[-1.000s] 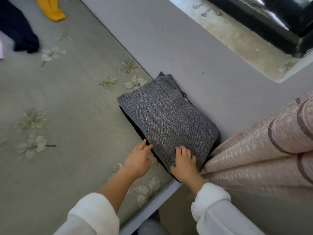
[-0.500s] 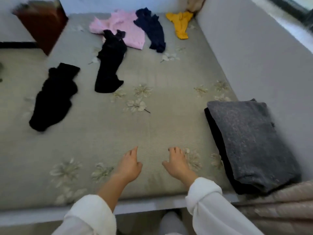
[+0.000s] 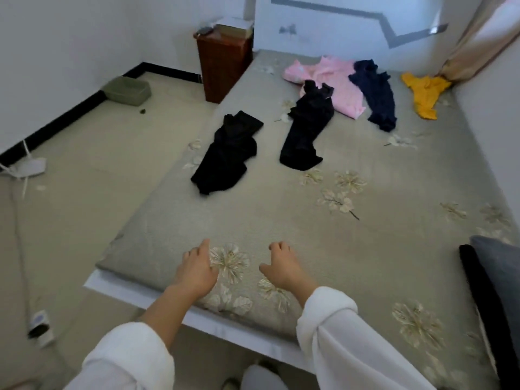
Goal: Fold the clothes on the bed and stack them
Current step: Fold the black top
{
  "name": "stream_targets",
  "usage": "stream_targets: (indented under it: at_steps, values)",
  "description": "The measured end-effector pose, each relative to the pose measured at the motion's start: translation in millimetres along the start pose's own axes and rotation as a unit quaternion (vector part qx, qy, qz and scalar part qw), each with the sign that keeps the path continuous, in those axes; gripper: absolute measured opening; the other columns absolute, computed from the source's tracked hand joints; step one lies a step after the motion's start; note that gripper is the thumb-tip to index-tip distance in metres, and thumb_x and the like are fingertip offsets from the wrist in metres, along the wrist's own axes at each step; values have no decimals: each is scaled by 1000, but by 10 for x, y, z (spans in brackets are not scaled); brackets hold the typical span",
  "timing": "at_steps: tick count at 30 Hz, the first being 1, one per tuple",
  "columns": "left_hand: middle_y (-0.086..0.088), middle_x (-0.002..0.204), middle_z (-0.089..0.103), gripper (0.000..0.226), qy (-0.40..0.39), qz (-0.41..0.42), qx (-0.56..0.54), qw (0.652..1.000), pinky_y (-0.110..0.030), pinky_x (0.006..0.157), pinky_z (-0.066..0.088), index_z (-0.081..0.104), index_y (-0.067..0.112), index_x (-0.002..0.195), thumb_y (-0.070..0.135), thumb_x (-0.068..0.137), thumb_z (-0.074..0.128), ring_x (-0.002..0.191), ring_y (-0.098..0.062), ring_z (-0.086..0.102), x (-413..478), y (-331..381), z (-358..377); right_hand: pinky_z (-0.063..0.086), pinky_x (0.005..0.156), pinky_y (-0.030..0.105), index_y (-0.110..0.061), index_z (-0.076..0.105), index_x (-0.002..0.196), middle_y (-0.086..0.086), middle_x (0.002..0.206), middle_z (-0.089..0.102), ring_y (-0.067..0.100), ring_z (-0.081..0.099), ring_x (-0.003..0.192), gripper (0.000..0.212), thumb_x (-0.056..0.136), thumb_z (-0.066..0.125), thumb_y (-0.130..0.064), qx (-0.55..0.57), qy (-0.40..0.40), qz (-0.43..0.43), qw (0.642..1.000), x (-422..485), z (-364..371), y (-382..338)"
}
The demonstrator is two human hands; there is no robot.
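Observation:
My left hand and my right hand hover empty over the near edge of the bed, fingers loosely curled. A folded stack with a grey knit piece on top of a black one lies at the right edge, partly cut off. Loose on the bed farther away are a crumpled black garment, a second black garment, a pink garment, a navy garment and a yellow garment.
A brown nightstand stands at the bed's far left corner. A grey-green bin sits on the floor by the wall. Cables and a white power strip lie on the floor to the left. A curtain hangs at the far right.
Both hands have left the folded grey piece and drawn back to the near edge. The view has swung left, so the stack now sits at the right border and the loose clothes show.

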State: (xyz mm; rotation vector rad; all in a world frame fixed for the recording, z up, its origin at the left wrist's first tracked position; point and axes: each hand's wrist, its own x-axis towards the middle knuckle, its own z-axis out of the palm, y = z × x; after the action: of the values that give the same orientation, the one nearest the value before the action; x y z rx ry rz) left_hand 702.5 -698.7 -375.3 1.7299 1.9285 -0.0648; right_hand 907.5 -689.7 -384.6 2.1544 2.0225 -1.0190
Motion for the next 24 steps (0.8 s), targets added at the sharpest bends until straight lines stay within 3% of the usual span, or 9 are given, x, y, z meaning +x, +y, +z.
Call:
stream_targets:
  at_steps: [11,19,24]
  values:
    - [-9,155,24,61,-4,-2,-34,999,-37,113,26,21,20,151,21,95,46,140,-30,22,1462,-904,-734,32,107,40,-8,33,142,12,144,34,29,31,132,60,93,51,-37,-30,-11,-17,999,1764,-106,-1002]
    - [-5,156,22,56,-51,-6,-52,997,-32,113,23,23,19,150,24,98,43,142,-23,20,2959,-1489,-593,32,107,38,-10,30,142,10,143,33,27,31,132,60,93,51,-36,-20,-46,28,998,3394,235,-1324]
    - [-5,158,16,62,-71,32,-38,996,-31,115,19,15,21,152,28,98,43,143,-20,17,3812,-1483,-377,34,106,40,-16,19,149,8,148,25,27,30,134,66,92,51,-26,-27,29,28,999,4210,383,-1366]
